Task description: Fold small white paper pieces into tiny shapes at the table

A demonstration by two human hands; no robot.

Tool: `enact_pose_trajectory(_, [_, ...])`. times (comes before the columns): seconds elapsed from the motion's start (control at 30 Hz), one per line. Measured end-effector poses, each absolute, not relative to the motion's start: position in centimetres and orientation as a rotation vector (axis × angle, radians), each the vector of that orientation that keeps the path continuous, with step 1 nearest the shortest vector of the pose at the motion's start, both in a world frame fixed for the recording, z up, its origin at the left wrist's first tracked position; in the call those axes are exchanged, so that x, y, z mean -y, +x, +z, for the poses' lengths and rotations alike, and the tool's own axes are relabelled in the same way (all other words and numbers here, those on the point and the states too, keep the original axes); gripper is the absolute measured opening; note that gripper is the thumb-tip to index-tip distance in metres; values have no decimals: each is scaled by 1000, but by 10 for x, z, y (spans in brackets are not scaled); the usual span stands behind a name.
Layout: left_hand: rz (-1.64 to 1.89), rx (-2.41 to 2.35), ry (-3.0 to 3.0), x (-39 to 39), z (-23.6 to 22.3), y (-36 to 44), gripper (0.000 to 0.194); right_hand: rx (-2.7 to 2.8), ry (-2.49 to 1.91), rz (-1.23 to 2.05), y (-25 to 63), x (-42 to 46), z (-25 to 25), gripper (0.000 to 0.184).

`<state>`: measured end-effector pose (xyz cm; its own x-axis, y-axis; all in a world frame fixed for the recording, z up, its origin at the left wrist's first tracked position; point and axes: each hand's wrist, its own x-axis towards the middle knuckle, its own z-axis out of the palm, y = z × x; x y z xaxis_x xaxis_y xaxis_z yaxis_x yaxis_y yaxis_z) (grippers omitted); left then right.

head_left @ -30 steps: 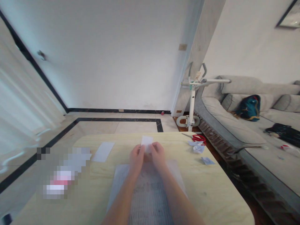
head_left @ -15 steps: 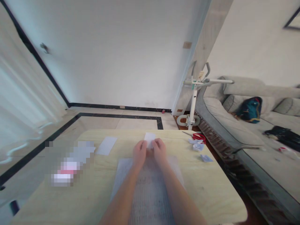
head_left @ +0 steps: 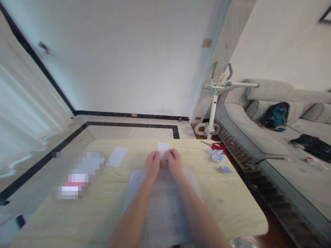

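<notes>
A small piece of white paper (head_left: 163,148) stands up between my two hands over the far middle of the table. My left hand (head_left: 153,163) pinches its left edge between thumb and fingers. On the opposite edge, my right hand (head_left: 174,161) pinches it in the same way. Beneath my forearms lies a large translucent sheet (head_left: 165,213) with faint lines on it. To the left of my hands a flat white paper rectangle (head_left: 117,156) rests on the wood. Fingers cover the lower part of the held paper.
Red-handled scissors (head_left: 218,148) lie at the table's far right corner, with crumpled paper scraps (head_left: 217,156) beside them and another scrap (head_left: 226,169) nearer. A blurred-out item (head_left: 77,175) lies at the left of the pale wooden table (head_left: 232,206). A grey sofa (head_left: 258,134) stands to the right.
Both hands keep the paper pinched in nearly the same pose. The camera view has shifted slightly, so the table appears a little higher in the picture.
</notes>
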<state>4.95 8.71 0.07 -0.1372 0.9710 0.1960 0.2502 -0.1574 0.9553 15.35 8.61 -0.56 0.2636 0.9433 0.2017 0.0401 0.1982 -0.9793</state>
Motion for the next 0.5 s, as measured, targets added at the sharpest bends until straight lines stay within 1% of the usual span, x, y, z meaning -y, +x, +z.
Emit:
enact_pose_trajectory(0.23, [1340, -1419, 1438, -84, 4, 51, 27, 1082, -1196, 887, 153, -88, -7, 18])
enact_pose_trajectory(0.37, [1346, -1418, 1441, -82, 8, 53, 25, 1104, -1208, 842, 155, -89, -9, 17])
enact_pose_trajectory(0.5, [1342, -1433, 1487, -83, 7, 52, 27, 1124, -1198, 822, 155, -89, -10, 17])
